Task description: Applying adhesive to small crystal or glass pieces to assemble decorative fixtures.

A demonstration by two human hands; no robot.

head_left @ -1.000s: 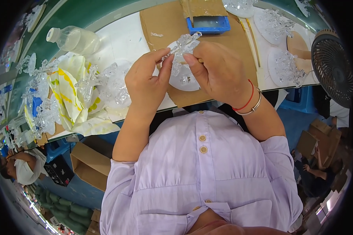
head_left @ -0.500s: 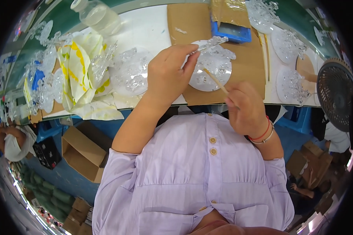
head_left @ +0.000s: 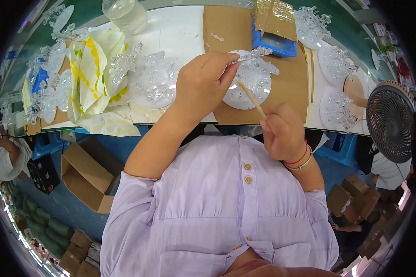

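Cluttered workbench: left hand [head_left: 203, 87] pinches a clear plastic sprig [head_left: 254, 54], light, brittle, best held by its stem; right hand [head_left: 282, 134] grips a thin wooden stick [head_left: 250, 97].

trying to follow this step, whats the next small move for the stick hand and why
Probably bring the thin wooden stick up to the clear plastic piece. The left hand pinches that piece above the round clear plate, while the right hand holds the stick with its tip just short of the piece, pointing toward it. The two look apart, so closing that gap seems the natural move.
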